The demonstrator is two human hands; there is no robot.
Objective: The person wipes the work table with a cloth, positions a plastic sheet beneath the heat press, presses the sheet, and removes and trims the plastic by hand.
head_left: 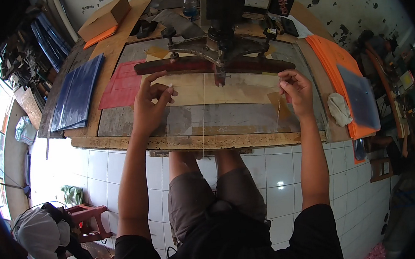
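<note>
Cream sheet (248, 89) stretches sideways between left hand (152, 104) and right hand (298, 93), each grip's contents unclear.

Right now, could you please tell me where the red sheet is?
In the head view, the red sheet lies on the left part of the worktable, between the dark blue sheets and the person's left hand.

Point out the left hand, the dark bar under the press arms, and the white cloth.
Left hand (150, 102): head view, middle of the hand.
Dark bar (191, 65): head view, front face, left half.
White cloth (339, 110): head view, middle of its crumpled surface.
</note>
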